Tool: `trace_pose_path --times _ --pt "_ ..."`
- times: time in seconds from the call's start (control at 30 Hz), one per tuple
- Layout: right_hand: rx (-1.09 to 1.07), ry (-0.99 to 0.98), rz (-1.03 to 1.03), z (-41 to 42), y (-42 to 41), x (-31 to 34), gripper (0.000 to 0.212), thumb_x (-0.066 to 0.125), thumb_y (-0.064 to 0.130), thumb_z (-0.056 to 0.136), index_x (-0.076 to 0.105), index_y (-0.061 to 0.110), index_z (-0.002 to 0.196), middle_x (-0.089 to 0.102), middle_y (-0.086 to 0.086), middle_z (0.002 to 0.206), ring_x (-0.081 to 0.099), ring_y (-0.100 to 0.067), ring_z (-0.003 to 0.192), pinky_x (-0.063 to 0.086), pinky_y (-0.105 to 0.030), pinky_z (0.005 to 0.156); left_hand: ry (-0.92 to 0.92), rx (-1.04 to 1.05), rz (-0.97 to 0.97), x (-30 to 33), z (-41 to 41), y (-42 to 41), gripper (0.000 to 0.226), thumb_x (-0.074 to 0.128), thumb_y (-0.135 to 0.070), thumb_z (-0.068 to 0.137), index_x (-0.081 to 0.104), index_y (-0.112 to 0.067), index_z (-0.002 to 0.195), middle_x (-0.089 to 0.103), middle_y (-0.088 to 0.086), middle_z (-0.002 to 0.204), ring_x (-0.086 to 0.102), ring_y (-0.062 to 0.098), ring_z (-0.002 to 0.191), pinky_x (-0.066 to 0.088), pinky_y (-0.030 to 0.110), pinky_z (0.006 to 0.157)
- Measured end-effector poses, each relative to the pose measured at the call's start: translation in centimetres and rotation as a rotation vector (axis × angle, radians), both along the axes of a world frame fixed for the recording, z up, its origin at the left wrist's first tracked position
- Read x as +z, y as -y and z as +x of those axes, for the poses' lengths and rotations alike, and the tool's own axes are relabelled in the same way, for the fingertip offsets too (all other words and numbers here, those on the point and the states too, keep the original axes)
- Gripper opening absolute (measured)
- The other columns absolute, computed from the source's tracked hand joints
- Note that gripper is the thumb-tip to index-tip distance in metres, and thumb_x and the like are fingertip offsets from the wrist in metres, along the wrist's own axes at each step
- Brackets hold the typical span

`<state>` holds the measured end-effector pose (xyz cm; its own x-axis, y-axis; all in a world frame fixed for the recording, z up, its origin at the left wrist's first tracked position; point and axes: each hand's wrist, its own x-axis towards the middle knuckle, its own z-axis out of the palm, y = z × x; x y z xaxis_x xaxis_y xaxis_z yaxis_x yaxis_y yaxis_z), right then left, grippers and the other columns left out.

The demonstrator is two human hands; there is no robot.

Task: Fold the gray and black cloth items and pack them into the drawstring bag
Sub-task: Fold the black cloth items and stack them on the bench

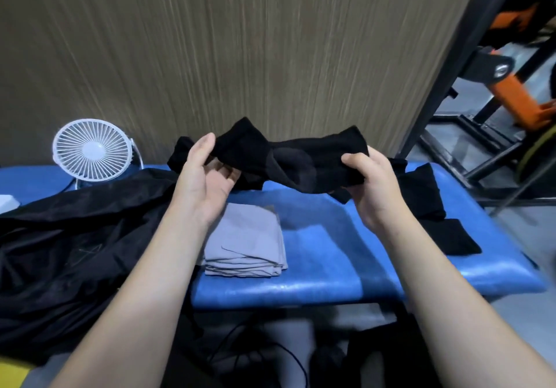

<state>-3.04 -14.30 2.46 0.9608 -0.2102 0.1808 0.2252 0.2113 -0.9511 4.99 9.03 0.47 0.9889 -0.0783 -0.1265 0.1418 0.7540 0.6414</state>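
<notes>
Hands: left hand [204, 177] and right hand [365, 177] are pinching black cloth [288, 159] aloft | gray cloth [246, 243] is lying folded; bagging is pending

gym | blue padded bench [301, 285] | orange-black weight machine [511, 87]

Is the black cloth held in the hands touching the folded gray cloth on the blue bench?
Apart. The head view shows the black cloth held up by both hands, with blue bench visible between it and the folded gray cloth.
</notes>
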Motion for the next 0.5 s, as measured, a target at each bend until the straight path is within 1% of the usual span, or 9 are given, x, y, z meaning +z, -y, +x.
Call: trace_pose_path --times 0.07,0.13,0.17,0.2,0.27,0.3,0.37,0.43,0.5 --pt "-0.039 0.003 -0.055 -0.6 2.0 -0.5 0.019 0.05 0.005 0.086 0.055 -0.012 0.093 0.053 -0.018 0.079 0.049 -0.03 0.069 0.038 -0.042 0.058 0.004 -0.092 0.021 0.5 -0.7 0.4 0.019 0.064 -0.038 0.09 0.062 -0.019 0.092 0.071 0.004 0.094 0.07 0.021 0.095 0.056 0.038 0.087" --pt "-0.073 0.01 -0.084 -1.5 3.7 -0.7 0.015 0.05 0.004 0.087 0.057 -0.008 0.093 0.054 -0.017 0.084 0.053 -0.029 0.074 0.041 -0.041 0.065 0.047 -0.19 0.106 0.5 -1.6 1.0 0.016 0.062 -0.034 0.091 0.061 -0.02 0.083 0.069 0.002 0.089 0.07 0.017 0.089 0.057 0.034 0.083" --pt "-0.08 0.009 -0.097 -2.0 4.4 -0.8 0.015 0.051 0.005 0.086 0.058 -0.007 0.092 0.055 -0.017 0.085 0.054 -0.028 0.077 0.042 -0.041 0.068 0.065 -0.22 0.189 0.4 -2.1 1.4 0.007 0.061 -0.023 0.093 0.062 -0.02 0.086 0.068 0.0 0.088 0.069 0.014 0.085 0.058 0.03 0.078" --pt "-0.077 0.001 -0.108 -2.4 5.1 -1.0 0.017 0.052 0.007 0.084 0.056 -0.008 0.091 0.055 -0.018 0.087 0.053 -0.029 0.079 0.041 -0.043 0.07 0.087 -0.241 0.265 0.2 -2.5 1.9 0.01 0.059 -0.01 0.093 0.062 -0.019 0.093 0.068 0.0 0.089 0.068 0.013 0.084 0.057 0.028 0.078" --pt "-0.073 -0.007 -0.131 -3.2 6.0 -1.2 0.024 0.052 0.008 0.082 0.054 -0.012 0.095 0.056 -0.019 0.088 0.054 -0.031 0.081 0.04 -0.045 0.073 0.131 -0.31 0.393 -0.4 -3.4 3.0 0.037 0.055 0.011 0.087 0.06 -0.02 0.105 0.065 0.002 0.1 0.064 0.014 0.089 0.054 0.028 0.084" --pt "-0.077 -0.011 -0.141 -3.5 6.4 -1.4 0.025 0.052 0.008 0.082 0.056 -0.012 0.096 0.058 -0.019 0.088 0.056 -0.03 0.082 0.042 -0.045 0.074 0.162 -0.342 0.462 -0.7 -3.8 3.7 0.046 0.053 0.018 0.083 0.059 -0.021 0.107 0.063 0.003 0.106 0.062 0.015 0.088 0.053 0.028 0.082" --pt "-0.092 -0.035 -0.159 -3.9 7.2 -1.6 0.021 0.053 0.008 0.081 0.059 -0.008 0.093 0.061 -0.019 0.088 0.059 -0.03 0.082 0.046 -0.049 0.074 0.255 -0.387 0.605 -1.1 -4.6 5.2 0.057 0.049 0.027 0.076 0.059 -0.021 0.106 0.061 0.006 0.112 0.061 0.012 0.081 0.051 0.026 0.074" --pt "-0.107 -0.054 -0.181 -4.4 8.1 -1.8 0.014 0.053 0.008 0.081 0.061 -0.002 0.087 0.062 -0.017 0.084 0.059 -0.03 0.079 0.048 -0.052 0.071 0.343 -0.373 0.787 -1.3 -5.0 6.4 0.06 0.045 0.03 0.074 0.059 -0.023 0.101 0.062 0.006 0.111 0.062 0.008 0.08 0.047 0.03 0.071" --pt "-0.109 -0.074 -0.176 -4.8 9.0 -1.9 0.011 0.053 0.007 0.082 0.062 0.005 0.078 0.058 -0.014 0.074 0.055 -0.029 0.07 0.047 -0.044 0.064 0.461 -0.311 1.033 -1.5 -5.0 7.3 0.058 0.045 0.026 0.074 0.059 -0.027 0.093 0.065 0.002 0.106 0.06 0.004 0.073 0.043 0.028 0.069"
